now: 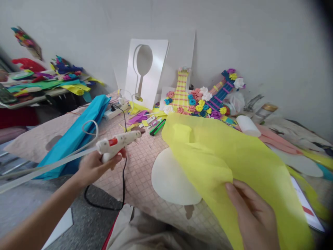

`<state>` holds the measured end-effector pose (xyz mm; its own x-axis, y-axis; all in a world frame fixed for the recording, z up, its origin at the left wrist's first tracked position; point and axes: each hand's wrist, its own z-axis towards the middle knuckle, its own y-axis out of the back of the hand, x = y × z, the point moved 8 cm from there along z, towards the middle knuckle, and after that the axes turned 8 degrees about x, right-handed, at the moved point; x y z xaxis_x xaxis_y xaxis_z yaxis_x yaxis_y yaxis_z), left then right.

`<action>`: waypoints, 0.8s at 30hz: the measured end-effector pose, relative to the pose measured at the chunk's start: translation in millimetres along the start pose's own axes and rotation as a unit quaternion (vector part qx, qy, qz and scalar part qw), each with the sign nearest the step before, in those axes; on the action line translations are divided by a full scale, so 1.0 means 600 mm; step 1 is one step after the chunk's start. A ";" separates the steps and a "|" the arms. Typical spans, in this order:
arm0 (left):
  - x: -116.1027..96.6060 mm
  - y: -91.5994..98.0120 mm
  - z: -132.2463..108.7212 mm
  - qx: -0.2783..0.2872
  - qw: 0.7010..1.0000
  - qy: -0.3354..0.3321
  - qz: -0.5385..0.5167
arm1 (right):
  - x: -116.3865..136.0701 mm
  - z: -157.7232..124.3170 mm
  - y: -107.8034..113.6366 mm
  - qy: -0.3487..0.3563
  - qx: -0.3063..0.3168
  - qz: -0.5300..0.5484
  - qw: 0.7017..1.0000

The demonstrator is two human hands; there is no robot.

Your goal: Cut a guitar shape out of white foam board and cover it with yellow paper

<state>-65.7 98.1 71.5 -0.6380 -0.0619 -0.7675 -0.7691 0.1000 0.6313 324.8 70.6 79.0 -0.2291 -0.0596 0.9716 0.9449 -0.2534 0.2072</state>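
Note:
My left hand [97,166] is wrapped round the handle of a white glue gun [117,141] with a red patch; its nozzle points right, above the table, and a long translucent glue stick runs out of its back. On the right, my right hand [252,208] pinches the edge of a large yellow sheet [249,152] between thumb and fingers. The sheet partly covers a white rounded board [171,178] lying on the patterned tablecloth [137,173].
A black cable [124,180] hangs below the glue gun. Blue folded material [78,139] lies left. Behind are a green cutter [158,127], flower-decorated guitar shapes [181,92], a white board with a cutout [158,62] and a white roll [248,125]. A phone [307,205] lies right.

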 end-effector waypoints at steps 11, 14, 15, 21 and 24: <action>0.020 -0.082 0.010 0.140 0.973 0.096 0.156 | 0.004 -0.001 -0.010 -0.006 0.003 -0.001 1.000; 0.004 -0.088 0.022 0.155 0.974 0.072 0.148 | -0.003 0.001 -0.010 0.009 0.020 -0.006 1.000; 0.002 -0.088 0.024 0.159 0.975 0.071 0.140 | -0.005 0.003 -0.010 0.015 0.026 -0.005 1.000; 0.001 -0.093 0.028 0.189 0.975 0.075 0.094 | -0.012 0.010 -0.009 0.023 0.023 0.001 0.999; -0.001 -0.099 0.029 0.196 0.972 0.079 0.102 | -0.013 0.012 -0.009 0.021 0.023 -0.010 0.999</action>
<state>-19.0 109.4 32.9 -0.7978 -0.1498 -0.5840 -0.5716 0.4959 0.6537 323.5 79.5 71.1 -0.2568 -0.0952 0.9618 0.9495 -0.2105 0.2326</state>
